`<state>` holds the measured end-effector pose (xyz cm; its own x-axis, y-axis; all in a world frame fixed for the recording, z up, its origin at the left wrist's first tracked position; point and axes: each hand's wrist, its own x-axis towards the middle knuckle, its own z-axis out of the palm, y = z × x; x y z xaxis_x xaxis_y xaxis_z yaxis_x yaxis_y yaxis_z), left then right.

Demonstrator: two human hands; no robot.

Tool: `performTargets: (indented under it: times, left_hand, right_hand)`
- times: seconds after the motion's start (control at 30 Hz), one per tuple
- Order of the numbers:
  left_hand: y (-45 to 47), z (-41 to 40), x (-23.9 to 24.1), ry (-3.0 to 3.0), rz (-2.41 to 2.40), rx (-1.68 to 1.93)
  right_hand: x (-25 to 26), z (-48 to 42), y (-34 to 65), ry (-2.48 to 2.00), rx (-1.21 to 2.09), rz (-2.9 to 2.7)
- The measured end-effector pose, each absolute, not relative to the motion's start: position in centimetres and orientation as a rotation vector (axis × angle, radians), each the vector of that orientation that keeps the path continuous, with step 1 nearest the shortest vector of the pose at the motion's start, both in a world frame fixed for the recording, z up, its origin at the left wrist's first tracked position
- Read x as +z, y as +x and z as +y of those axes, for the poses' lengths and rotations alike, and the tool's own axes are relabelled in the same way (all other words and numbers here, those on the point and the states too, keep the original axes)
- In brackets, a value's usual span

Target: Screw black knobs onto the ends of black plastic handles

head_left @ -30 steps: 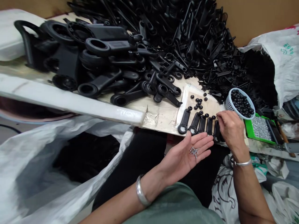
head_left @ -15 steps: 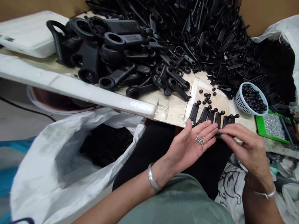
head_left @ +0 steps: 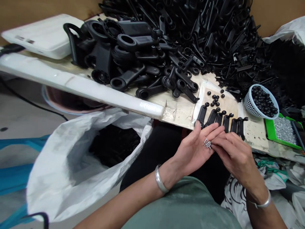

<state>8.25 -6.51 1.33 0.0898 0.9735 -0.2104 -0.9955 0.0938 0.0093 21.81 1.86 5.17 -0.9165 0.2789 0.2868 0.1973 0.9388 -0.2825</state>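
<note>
My left hand is palm up with its fingers stretched out, and several small silver screws lie in the palm. Beside it, my right hand is closed in a pinch, its fingertips at the edge of that palm next to the screws. Whatever sits between those fingertips is hidden. Just beyond both hands, a row of black plastic crank-like arms lies along the table's front edge, their narrow ends pointing away from me. Behind the row, several small black balls rest on a white-edged board.
A pale blue basket of black balls stands right, by a green tray of small metal pieces. Black plastic parts are heaped behind. A white box sits far left; a white sack with black contents stands below the table.
My right hand has moved left from the row of arms to the screws in my left palm. The view has swung slightly left, so the scene sits further right.
</note>
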Motion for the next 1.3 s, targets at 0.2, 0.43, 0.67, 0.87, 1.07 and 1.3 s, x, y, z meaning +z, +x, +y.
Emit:
performTargets:
  times: [0.2, 0.43, 0.67, 0.87, 1.07, 1.3]
  left_hand:
    - [8.5, -6.4, 1.2, -0.116, 0.206, 1.474]
    - [8.4, -6.7, 0.7, -0.070, 0.213, 1.469]
    - [8.0, -6.9, 1.7, 0.024, 0.357, 1.514]
    - [8.0, -6.6, 3.1, 0.042, 0.510, 1.526]
    - [7.9, -6.2, 4.3, 0.092, 0.578, 1.551]
    - [8.3, -6.3, 5.9, 0.030, 0.634, 1.582]
  right_hand:
    - [5.3, 2.0, 21.8, -0.460, 0.550, -2.810]
    - [5.6, 3.1, 21.5, -0.612, 0.684, -2.628]
    - [6.9, 4.6, 19.9, -0.545, 0.455, -2.744]
    - [8.5, 4.1, 18.9, -0.443, 0.016, -3.067]
    - [9.3, 3.1, 18.1, -0.502, -0.127, -3.135]
    - [10.1, 2.8, 17.7, -0.586, -0.055, -3.095]
